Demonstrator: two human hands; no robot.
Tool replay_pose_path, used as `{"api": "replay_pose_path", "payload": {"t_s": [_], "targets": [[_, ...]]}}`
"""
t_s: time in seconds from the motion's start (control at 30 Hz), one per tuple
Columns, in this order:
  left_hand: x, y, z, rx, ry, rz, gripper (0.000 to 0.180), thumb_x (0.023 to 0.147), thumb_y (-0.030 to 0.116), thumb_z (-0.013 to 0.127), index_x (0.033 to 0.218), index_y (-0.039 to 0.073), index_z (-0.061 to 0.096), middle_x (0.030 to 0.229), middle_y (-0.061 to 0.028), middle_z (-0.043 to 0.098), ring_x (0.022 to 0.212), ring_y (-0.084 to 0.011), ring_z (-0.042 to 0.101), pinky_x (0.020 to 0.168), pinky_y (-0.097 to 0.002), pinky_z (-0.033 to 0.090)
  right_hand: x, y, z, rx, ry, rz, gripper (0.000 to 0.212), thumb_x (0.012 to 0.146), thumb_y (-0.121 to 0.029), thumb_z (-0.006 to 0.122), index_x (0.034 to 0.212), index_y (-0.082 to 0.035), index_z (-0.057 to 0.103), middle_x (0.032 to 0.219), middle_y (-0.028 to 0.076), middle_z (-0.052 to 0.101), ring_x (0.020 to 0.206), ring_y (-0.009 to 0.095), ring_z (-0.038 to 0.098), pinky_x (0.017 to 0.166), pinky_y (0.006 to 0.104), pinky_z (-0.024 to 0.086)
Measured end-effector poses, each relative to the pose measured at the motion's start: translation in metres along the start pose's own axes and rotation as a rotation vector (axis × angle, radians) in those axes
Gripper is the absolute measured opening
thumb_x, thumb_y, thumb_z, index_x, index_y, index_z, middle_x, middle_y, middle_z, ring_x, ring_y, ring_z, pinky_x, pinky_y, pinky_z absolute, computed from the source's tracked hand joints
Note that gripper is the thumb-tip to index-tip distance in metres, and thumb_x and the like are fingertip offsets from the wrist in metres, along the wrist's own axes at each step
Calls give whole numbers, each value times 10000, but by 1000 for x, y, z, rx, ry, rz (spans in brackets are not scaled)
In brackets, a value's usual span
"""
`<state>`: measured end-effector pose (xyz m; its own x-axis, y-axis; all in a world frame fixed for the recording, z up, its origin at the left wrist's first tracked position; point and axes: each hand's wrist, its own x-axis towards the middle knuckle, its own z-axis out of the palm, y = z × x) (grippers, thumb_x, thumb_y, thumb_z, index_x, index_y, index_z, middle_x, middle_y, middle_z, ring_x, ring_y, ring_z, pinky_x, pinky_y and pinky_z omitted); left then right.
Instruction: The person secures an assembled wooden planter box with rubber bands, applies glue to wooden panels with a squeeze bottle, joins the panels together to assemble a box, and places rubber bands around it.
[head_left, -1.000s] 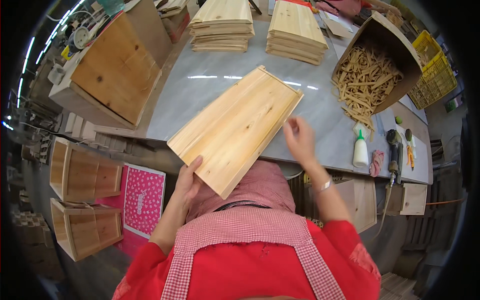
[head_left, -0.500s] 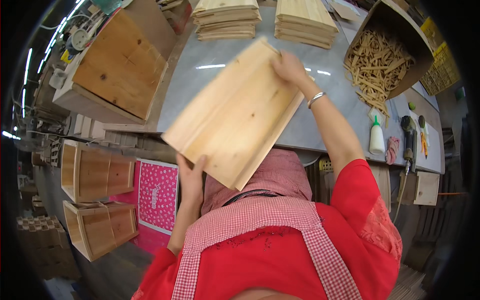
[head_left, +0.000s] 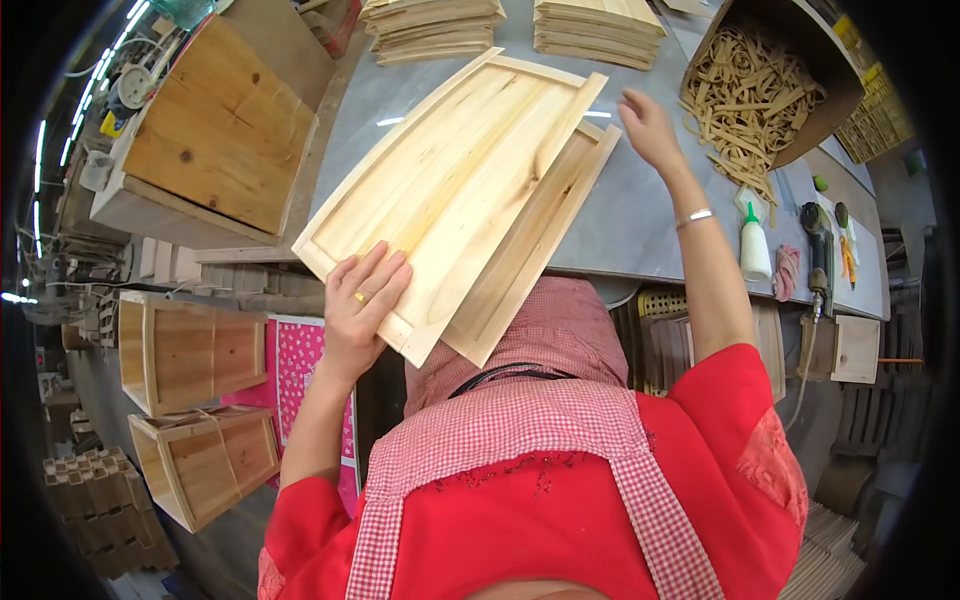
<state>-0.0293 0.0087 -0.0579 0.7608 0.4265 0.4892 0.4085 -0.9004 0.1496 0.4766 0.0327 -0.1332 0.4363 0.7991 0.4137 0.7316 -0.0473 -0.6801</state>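
A pale wooden panel (head_left: 450, 190) with a raised frame along its edges lies slanted over the near edge of the grey table. A second framed panel (head_left: 545, 225) sticks out beneath its right side. My left hand (head_left: 368, 300) holds the upper panel at its lower left edge, fingers stretched over the top face; the thumb is hidden. Off the panels' upper right side, my right hand (head_left: 652, 130) hovers over the table with nothing in it, its fingers loosely extended.
Two stacks of wooden panels (head_left: 436, 28) (head_left: 597, 30) stand at the table's back. A carton of tan strips (head_left: 750, 95), a glue bottle (head_left: 754, 245), a pink cloth (head_left: 787, 272) and a power tool (head_left: 818, 250) sit right. Wooden boxes (head_left: 195, 350) stand at left, beside a large wooden box (head_left: 220, 130).
The upper panel now shows its framed face, and a second panel shows beneath it. My right hand has let go and moved right. My left hand has shifted onto the top face.
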Motion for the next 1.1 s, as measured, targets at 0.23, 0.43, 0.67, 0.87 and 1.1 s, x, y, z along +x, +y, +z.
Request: {"api": "replay_pose_path", "payload": {"t_s": [0.23, 0.43, 0.67, 0.87, 1.1], "targets": [[-23, -8, 39, -11, -49, 53, 383, 816, 132, 645, 1194, 72, 667, 1260, -84, 662, 1250, -297, 572, 994, -455, 399, -79, 40, -24, -30, 50, 198, 384, 884, -196, 614, 1194, 29, 638, 1041, 200, 715, 960, 295, 703, 859, 358, 542], [-31, -1, 48, -43, -327, 130, 532, 812, 104, 598, 1343, 88, 565, 1439, -90, 518, 1380, -313, 435, 1098, -529, 328, -101, 22, -24, -26, 74, 256, 361, 895, -169, 614, 1187, 41, 638, 1042, 199, 716, 951, 283, 707, 845, 351, 544], [-41, 2, 70, 104, -344, 230, 493, 853, 165, 567, 1346, 149, 566, 1431, -88, 515, 1371, -329, 436, 1123, -535, 308, -120, 8, -10, 14, 106, 224, 332, 896, -152, 621, 1167, 38, 645, 1039, 192, 716, 956, 290, 701, 865, 366, 534], [-24, 4, 75, 128, -105, 289, 401, 824, 218, 624, 1210, 115, 657, 1266, -75, 643, 1223, -322, 585, 1020, -462, 457, -131, 6, -3, 53, 134, 204, 306, 894, -129, 621, 1155, 28, 649, 1043, 183, 711, 967, 280, 696, 868, 359, 530], [31, 10, 14, -1444, 466, -1046, 476, 892, 101, 662, 1308, -65, 499, 1254, -183, 612, 1119, -296, 632, 963, -440, 522, -109, -30, -22, 142, 261, 136, 280, 909, -117, 621, 1157, 10, 650, 1071, 158, 708, 978, 254, 689, 857, 351, 530]]}}
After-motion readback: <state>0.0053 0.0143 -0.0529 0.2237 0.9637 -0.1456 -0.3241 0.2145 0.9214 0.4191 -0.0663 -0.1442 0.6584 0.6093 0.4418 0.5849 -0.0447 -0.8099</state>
